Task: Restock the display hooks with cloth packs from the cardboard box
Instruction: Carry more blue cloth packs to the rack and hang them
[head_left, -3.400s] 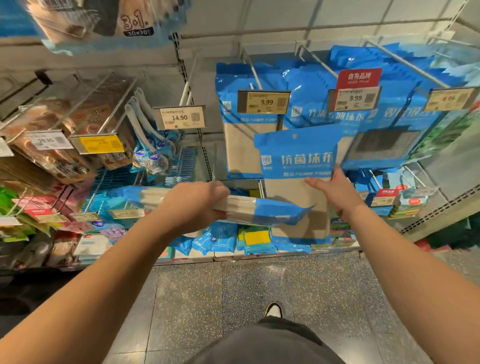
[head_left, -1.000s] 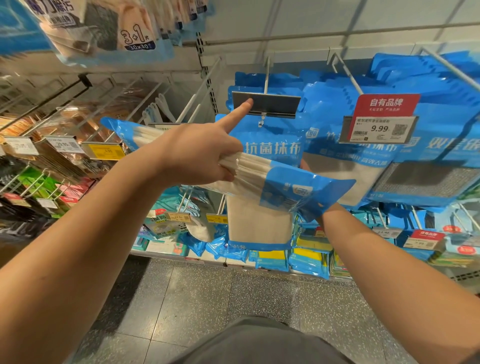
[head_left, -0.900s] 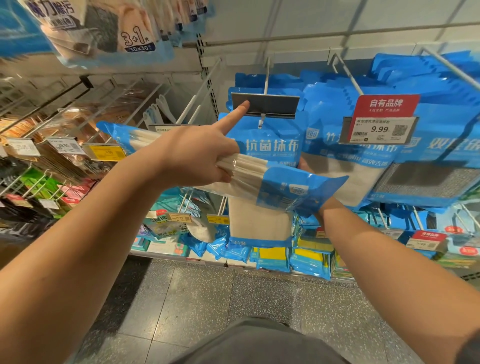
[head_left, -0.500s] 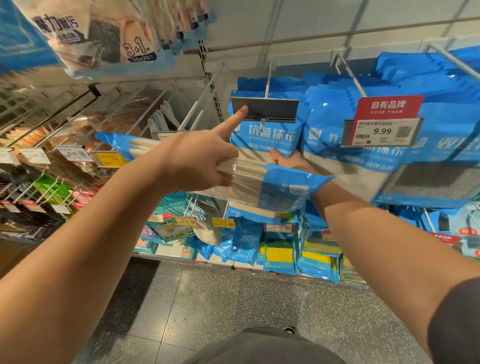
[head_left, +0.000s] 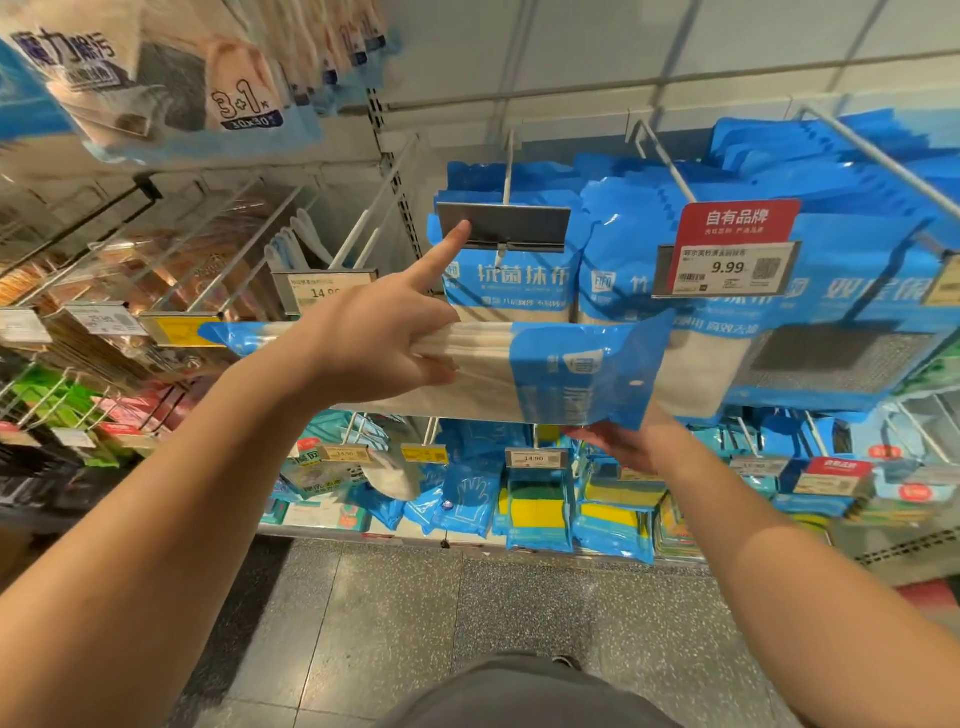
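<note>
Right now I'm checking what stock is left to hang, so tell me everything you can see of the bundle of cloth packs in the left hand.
The bundle of cloth packs is a stack of flat plastic bags, blue at the ends and clear in the middle, showing folded beige cloth. It lies roughly level, in front of the hanging packs. The left hand grips its middle, index finger raised to the flipped-up price tag holder. The right hand is open beneath its blue right end; contact is unclear.
</note>
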